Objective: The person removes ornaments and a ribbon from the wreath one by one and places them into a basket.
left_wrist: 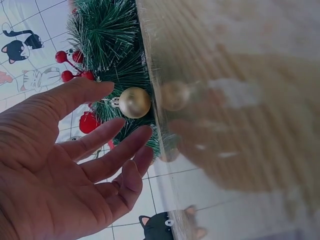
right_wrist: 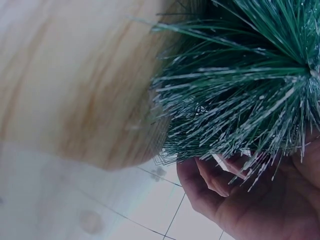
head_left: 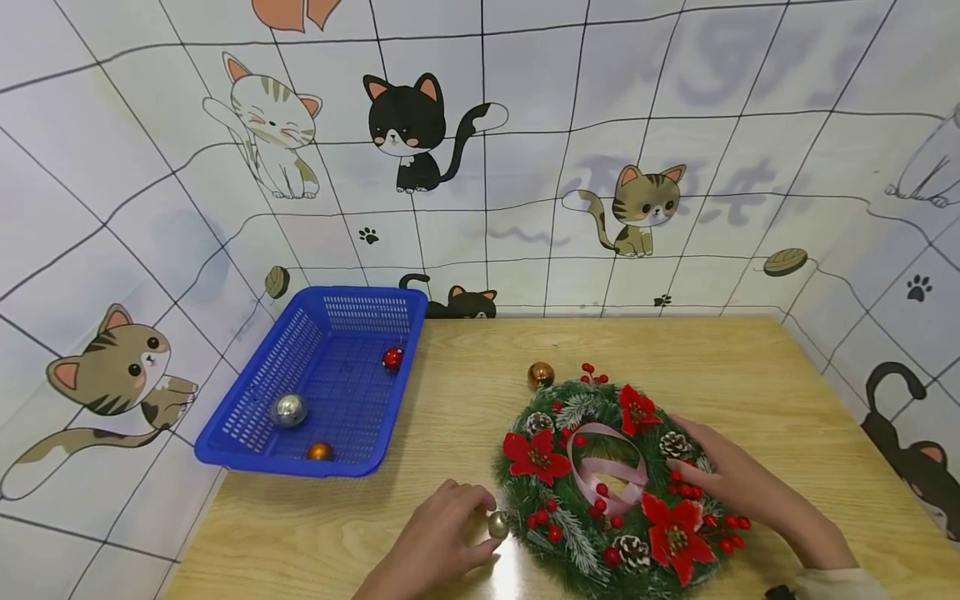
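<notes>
A Christmas wreath [head_left: 573,533] of green needles lies on the table, with red poinsettias, berries, pinecones and a pink ribbon [head_left: 611,479] in its middle. Beside its left edge sits a small gold bauble [head_left: 498,524]. My left hand [head_left: 442,533] is around that bauble; in the left wrist view the thumb and fingers stand spread near the bauble [left_wrist: 135,102], with a gap between. My right hand [head_left: 731,471] holds the wreath's right side, thumb over the top. In the right wrist view its fingers [right_wrist: 197,192] curl at the wreath's needles [right_wrist: 235,95].
A blue plastic basket [head_left: 408,392] stands at the left, holding a silver bauble [head_left: 288,410], an orange bauble [head_left: 320,451] and a red bauble [head_left: 392,358]. Behind the wreath rests a copper bauble [head_left: 540,375]. Cat-printed walls [head_left: 525,183] border the wooden table [head_left: 465,400].
</notes>
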`<state>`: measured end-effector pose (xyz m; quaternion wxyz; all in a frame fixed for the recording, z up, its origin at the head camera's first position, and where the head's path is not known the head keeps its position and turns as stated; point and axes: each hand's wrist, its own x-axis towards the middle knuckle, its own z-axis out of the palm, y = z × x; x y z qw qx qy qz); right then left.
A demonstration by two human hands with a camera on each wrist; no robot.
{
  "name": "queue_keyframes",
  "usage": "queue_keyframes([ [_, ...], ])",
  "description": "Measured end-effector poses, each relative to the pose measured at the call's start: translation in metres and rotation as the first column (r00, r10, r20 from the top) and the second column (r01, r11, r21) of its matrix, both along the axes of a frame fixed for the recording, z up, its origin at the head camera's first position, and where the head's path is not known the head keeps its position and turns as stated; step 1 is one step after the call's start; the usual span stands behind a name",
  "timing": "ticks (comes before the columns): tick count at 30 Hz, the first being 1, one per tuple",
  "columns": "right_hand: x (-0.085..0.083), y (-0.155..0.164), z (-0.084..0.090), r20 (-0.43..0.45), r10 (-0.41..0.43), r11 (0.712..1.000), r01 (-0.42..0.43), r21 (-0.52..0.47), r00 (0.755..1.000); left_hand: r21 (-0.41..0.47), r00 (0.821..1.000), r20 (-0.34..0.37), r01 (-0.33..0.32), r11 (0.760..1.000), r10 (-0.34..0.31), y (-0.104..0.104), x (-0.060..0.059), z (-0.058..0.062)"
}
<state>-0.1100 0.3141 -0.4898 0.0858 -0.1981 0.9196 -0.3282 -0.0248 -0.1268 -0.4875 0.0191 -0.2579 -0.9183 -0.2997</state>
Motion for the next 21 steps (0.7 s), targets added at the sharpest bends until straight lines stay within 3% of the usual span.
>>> queue_keyframes([
  [12, -0.0010, 0.0017, 0.0005, 0.005, 0.003, 1.000, -0.003, 0.000, 1.000, -0.049, 0.999, 0.047, 0.007, 0.999, -0.005, 0.0055, -0.0041, -0.0001],
  [21, -0.0010, 0.0030, -0.0002, 0.009, 0.011, 1.000, -0.011, -0.007, 1.000, -0.070, 1.000, 0.006, 0.021, 0.997, -0.021, 0.0093, -0.0059, -0.0032],
])
